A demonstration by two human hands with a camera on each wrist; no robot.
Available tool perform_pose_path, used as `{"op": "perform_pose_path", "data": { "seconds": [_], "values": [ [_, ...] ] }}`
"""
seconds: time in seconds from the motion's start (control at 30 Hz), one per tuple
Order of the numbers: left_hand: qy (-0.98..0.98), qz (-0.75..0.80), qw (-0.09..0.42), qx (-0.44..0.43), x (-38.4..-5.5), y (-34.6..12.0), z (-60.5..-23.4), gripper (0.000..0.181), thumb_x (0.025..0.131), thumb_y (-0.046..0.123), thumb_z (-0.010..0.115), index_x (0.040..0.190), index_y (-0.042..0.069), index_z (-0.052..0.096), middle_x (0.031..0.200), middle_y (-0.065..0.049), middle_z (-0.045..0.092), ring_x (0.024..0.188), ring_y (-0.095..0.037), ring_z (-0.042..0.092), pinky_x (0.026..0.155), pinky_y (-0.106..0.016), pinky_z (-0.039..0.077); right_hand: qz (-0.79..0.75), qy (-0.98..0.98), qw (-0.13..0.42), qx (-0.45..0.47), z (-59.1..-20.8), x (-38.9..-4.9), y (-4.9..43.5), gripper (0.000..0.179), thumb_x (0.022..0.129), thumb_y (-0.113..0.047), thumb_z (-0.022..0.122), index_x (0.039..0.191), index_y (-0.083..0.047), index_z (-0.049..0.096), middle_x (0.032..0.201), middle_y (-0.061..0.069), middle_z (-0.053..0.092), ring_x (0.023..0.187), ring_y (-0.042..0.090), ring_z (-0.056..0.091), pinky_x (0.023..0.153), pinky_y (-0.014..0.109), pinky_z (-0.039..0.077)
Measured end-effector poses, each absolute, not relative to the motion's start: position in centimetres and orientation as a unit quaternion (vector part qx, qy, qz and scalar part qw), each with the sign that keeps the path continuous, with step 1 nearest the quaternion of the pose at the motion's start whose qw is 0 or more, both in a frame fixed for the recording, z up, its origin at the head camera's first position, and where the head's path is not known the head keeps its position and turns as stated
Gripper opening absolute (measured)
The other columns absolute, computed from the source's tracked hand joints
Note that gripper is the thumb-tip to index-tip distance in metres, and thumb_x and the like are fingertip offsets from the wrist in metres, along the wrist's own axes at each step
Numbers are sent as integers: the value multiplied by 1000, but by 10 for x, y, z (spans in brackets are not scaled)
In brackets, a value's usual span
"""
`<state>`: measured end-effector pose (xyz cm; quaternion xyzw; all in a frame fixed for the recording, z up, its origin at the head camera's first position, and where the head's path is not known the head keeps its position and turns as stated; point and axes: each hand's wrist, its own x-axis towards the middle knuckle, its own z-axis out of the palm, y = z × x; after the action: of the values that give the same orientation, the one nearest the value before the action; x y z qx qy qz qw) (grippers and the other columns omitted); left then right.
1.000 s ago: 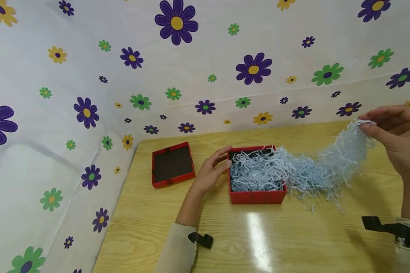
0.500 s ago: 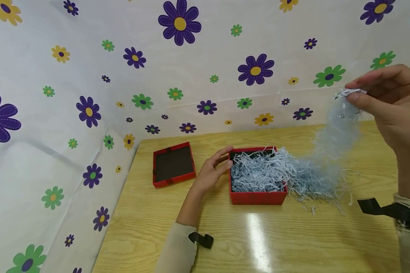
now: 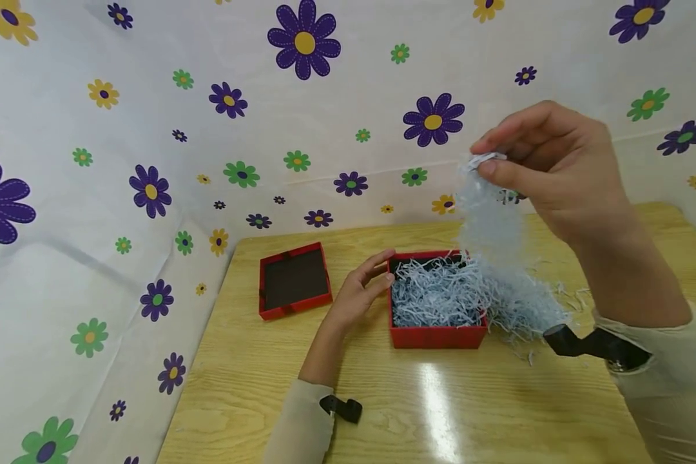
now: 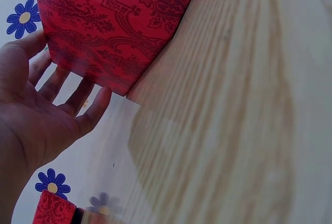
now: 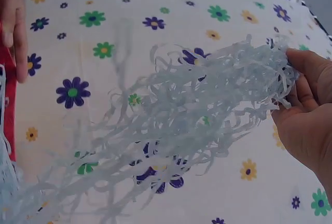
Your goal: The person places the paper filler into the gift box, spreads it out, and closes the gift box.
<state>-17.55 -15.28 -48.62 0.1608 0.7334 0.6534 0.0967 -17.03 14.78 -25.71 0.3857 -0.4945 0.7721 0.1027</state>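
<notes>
My right hand [image 3: 562, 174] pinches a clump of pale blue shredded paper [image 3: 490, 219] between thumb and fingers. The clump hangs in long strands down to the right side of a red box [image 3: 437, 336], as the right wrist view also shows around the strands [image 5: 197, 94]. More pale blue shredded paper fills the box and spills over its right wall onto the table. At the box's left wall my left hand [image 3: 359, 290] rests its fingers at the rim. In the left wrist view the fingers of the left hand [image 4: 46, 110] are spread along the edge of the patterned red wall [image 4: 109, 32].
A red box lid [image 3: 296, 280] with a dark inside lies left of the box on the wooden table [image 3: 255, 380]. Loose paper strands [image 3: 571, 296] lie on the table to the right. A white cloth [image 3: 348, 84] printed with flowers hangs behind and at left.
My right hand has risen and moved left, drawing the hanging shredded paper toward the box. The left hand, box and lid have stayed put.
</notes>
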Motion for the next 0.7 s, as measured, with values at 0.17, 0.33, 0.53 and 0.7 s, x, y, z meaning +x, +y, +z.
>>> {"op": "perform_pose_path", "data": {
  "seconds": [0.17,0.33,0.53,0.7],
  "values": [
    [733,654,94,161,-175,-152,-487,52,109,21,62,159,21,50,161,7,48,148,-30,46,112,-49,50,745,-552,67,369,-270,-169,120,26,87,26,69,111,16,66,105,20,76,88,26,74,76,25,62],
    [732,656,95,160,-176,-151,-487,50,109,20,62,158,23,52,160,5,50,147,-30,47,111,-48,51,695,-636,24,335,-303,-169,101,23,92,16,71,113,7,70,107,14,77,91,23,74,76,26,62],
    [735,656,94,147,-176,-150,-486,50,108,19,63,156,24,54,158,0,53,146,-31,48,109,-48,53,640,-700,-49,313,-353,-173,92,20,97,2,74,116,-2,72,108,11,76,95,23,74,79,30,62],
    [733,656,89,155,-176,-151,-486,51,108,15,63,157,19,53,158,-1,53,146,-31,47,108,-47,54,625,-711,-123,297,-383,-174,95,23,96,0,76,119,-1,71,115,21,74,104,31,73,87,33,63]
  ]
}}
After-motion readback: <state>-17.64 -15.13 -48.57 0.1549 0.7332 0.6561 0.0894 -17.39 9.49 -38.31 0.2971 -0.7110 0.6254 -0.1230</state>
